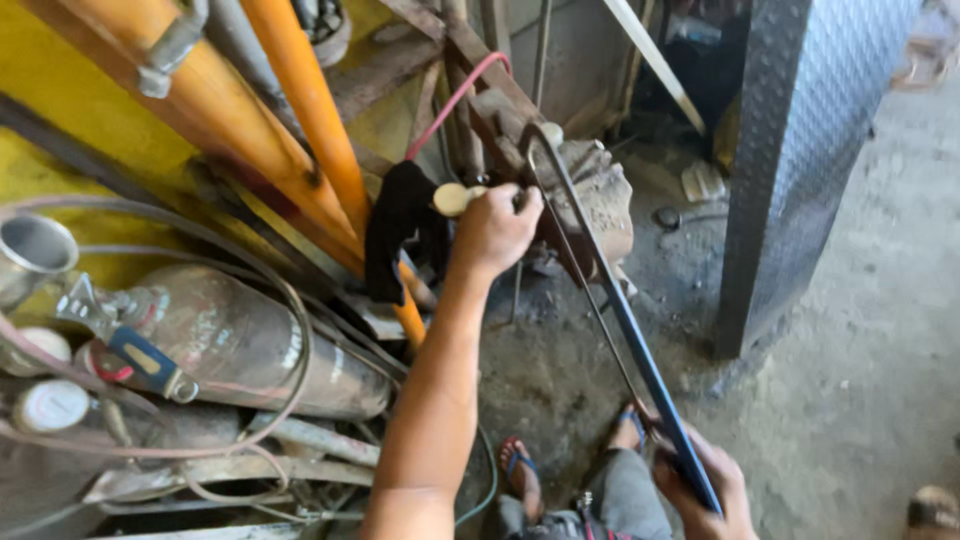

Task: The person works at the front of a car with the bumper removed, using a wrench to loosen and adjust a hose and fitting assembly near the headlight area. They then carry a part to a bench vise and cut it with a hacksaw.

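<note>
Reaching straight out, the left hand (492,232) curls its fingers around the vise (590,205) handle, while the right hand (705,490), low and close, grips the blue hacksaw (625,320) angled up toward the vise.

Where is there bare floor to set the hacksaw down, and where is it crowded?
Bare concrete floor lies right of the checker-plate panel, and a darker patch between the vise and the feet. Crowded at left: gas cylinder, hoses, orange pipes. Left hand is at the vise; right hand grips the hacksaw.
</note>
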